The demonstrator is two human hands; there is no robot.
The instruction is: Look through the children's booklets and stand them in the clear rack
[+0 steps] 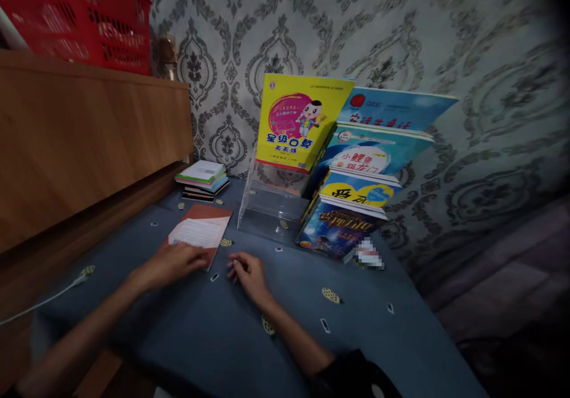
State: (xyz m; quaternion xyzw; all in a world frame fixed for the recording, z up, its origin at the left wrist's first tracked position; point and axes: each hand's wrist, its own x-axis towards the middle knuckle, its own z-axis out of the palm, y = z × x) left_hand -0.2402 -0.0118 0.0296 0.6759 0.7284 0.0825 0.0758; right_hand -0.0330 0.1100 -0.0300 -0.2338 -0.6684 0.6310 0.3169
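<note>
"Start with the hands. What is the left one doing?"

"The left hand [178, 262] lies palm down over the near edge of the reddish-brown book [200, 230], fingers bent. I can't tell whether it grips the book or merely rests there."

"And the right?"

"The right hand [250, 278] is just beside it, apart from the book, its fingers loosely curled and a little parted. The two hands are not touching each other."

"Where exactly is the book?"

"Flat on the dark blue cloth [214, 338], left of the clear rack [272, 197], with a pale panel of print across its cover (too small to read from here)."

"What stands in the rack?"

"A yellow book [289, 139] leans back at the left. At the right, books rise in steps: a dark blue book [332, 227] lowest, then a yellow-and-blue book [356, 189], a teal book [378, 148] and a light blue book [396, 108] at the top."

"Anything else around?"

"Behind the reddish-brown book, a small stack of books [205, 174] sits near the patterned wall [231, 12]. A white cable [48, 298] runs across the left edge of the cloth. Along the left is a wooden cabinet [89, 148], and on top of it a red basket [119, 21]."
</note>
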